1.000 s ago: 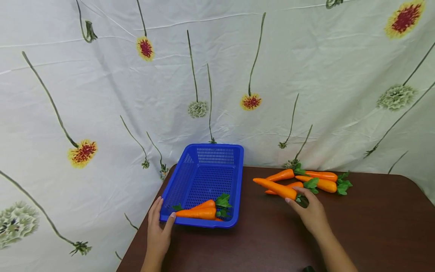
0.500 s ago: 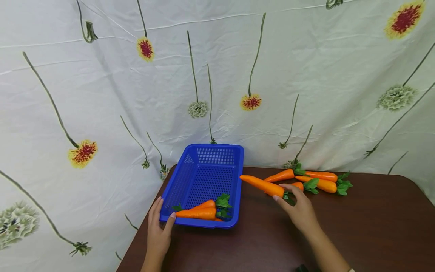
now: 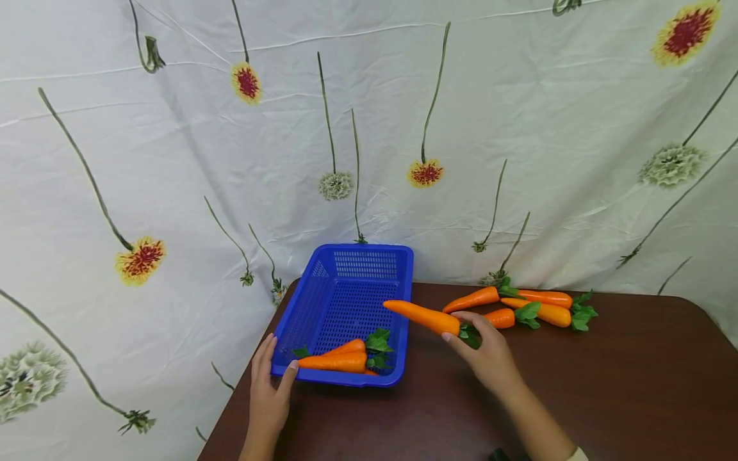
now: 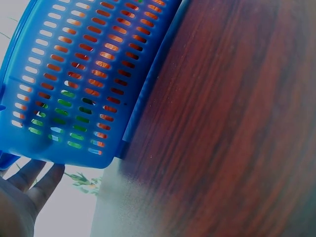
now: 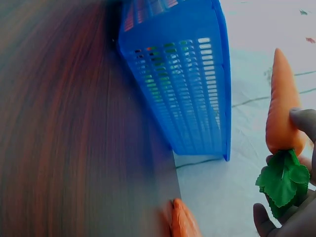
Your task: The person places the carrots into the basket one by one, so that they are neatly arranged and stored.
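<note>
My right hand (image 3: 489, 358) pinches an orange carrot (image 3: 423, 316) by its thick end, close to the green leaves. The carrot is raised, and its tip overlaps the right rim of the blue plastic basket (image 3: 408, 282) in the head view. In the right wrist view, the thumb presses the held carrot (image 5: 283, 111) beside its leafy top. My left hand (image 3: 270, 394) holds the basket's near left corner, thumb at the front rim and fingers along the left side. Several carrots (image 3: 340, 362) with leaves lie at the near end inside the basket.
Several more carrots (image 3: 544, 298) lie on the dark wooden table (image 3: 640, 384) right of the basket, near the back edge. A flower-print cloth (image 3: 369, 128) hangs behind the table. A small black object (image 3: 499, 454) shows at the bottom edge, by the right forearm.
My right hand has carried the carrot leftward from the carrots on the table to the basket's right rim. My left hand and the basket have stayed in place.
</note>
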Demonstrator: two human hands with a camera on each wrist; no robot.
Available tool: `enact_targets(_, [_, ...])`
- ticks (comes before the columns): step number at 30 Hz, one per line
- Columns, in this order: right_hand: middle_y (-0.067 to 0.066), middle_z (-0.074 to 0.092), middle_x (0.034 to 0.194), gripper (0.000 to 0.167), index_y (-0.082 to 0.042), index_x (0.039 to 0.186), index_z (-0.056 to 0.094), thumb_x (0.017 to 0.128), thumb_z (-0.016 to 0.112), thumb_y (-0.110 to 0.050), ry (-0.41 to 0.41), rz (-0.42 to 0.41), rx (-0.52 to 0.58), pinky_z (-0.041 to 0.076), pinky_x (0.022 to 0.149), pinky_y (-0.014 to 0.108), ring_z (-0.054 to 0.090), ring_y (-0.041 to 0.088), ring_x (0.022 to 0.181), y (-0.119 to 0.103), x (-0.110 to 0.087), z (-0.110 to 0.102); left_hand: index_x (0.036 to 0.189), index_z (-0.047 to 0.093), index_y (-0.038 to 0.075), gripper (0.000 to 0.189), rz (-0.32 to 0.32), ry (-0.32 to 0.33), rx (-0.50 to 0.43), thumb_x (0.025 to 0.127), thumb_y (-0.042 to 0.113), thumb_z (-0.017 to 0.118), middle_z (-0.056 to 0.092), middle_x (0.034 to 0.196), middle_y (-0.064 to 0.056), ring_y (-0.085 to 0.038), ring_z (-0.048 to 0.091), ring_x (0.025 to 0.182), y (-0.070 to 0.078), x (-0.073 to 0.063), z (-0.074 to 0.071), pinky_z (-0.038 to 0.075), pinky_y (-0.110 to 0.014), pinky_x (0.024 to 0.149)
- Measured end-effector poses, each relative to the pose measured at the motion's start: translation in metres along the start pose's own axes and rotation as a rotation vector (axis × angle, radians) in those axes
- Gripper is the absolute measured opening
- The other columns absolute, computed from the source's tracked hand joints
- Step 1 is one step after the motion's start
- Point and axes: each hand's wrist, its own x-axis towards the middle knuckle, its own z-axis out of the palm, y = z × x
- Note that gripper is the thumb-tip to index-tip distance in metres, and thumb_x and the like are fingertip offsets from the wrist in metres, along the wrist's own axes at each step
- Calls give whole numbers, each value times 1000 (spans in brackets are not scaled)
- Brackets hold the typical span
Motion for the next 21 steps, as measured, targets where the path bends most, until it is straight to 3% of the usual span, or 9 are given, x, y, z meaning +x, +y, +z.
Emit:
enact_targets(4, [2,64,135,52,-22,131,64,88,75,-49,-17,-10,6,48,101,49,61,23,116,-6,-1,6,156,40,16,66,9,6,4,96,19,69,32,164,-4,-24,33,147,1,0,0,21,-7,111])
enact_targets(8, [1,65,134,50,-23,130,65,87,76,-48,-26,-19,6,48,102,51,62,23,116,-10,-2,14,156,40,15,67,14,5,5,96,19,69,31,164,-3,-24,34,146,1,0,0,21,-2,108])
enact_targets(21, [-8,68,114,42,-28,123,67,86,80,-41,-39,-90,10,50,87,34,60,11,97,-26,-9,47,156,40,14,66,24,2,1,97,21,68,31,164,-3,-25,33,146,1,0,0,18,1,104])
